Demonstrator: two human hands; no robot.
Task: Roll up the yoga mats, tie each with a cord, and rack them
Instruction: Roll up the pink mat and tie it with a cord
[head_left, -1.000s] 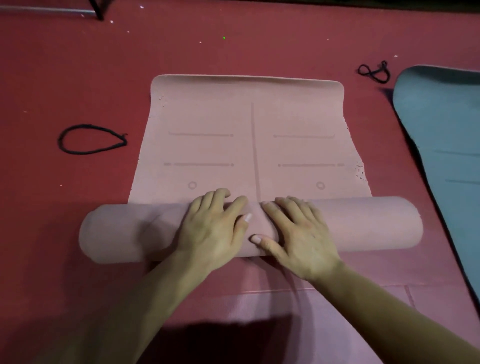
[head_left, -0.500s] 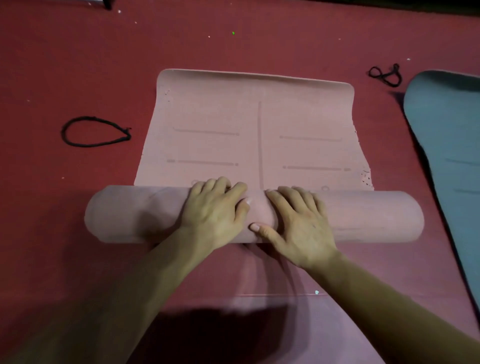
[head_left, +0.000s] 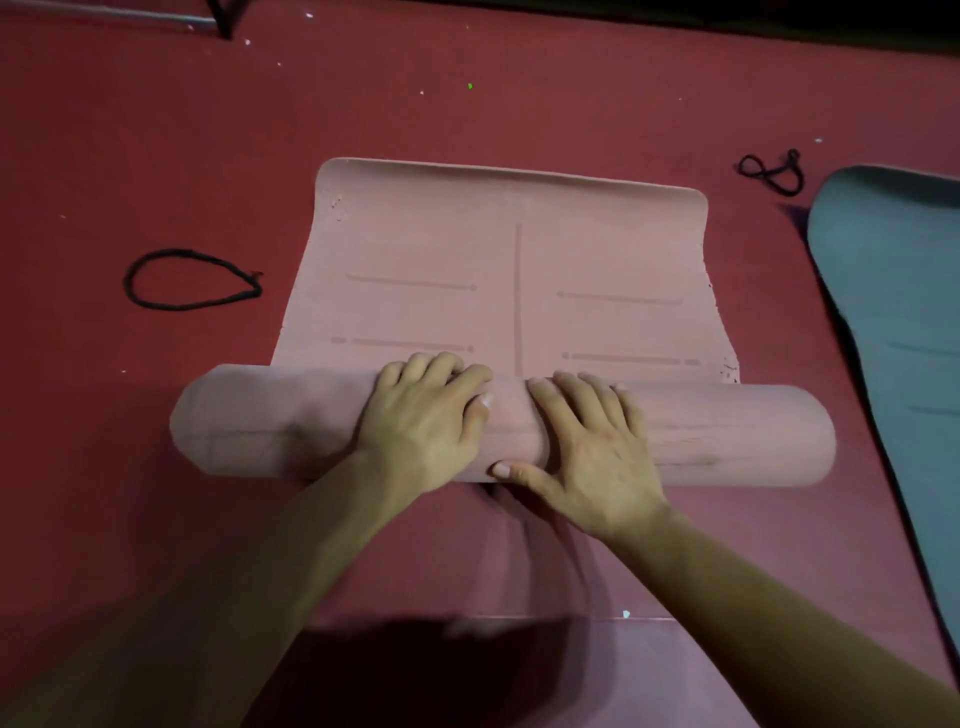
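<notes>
A pink yoga mat (head_left: 467, 249) lies on the red floor, its near part wound into a thick roll (head_left: 727, 431) lying crosswise. My left hand (head_left: 426, 421) and my right hand (head_left: 592, 441) press flat on the middle of the roll, fingers spread over its top, thumbs near each other. Beyond the roll, a short flat stretch of mat shows printed lines. A black cord loop (head_left: 192, 280) rests on the floor left of the mat. A second black cord (head_left: 774, 171) lies at the far right.
A grey-blue mat (head_left: 893, 322) lies flat along the right edge. A dark metal leg (head_left: 223, 21) and a bar stand at the far left top. Red floor (head_left: 467, 104) stretches beyond the pink mat.
Both hands have pushed the roll away from me; the roll has grown thicker and the flat stretch of pink mat has shortened, covering the small circle marks.
</notes>
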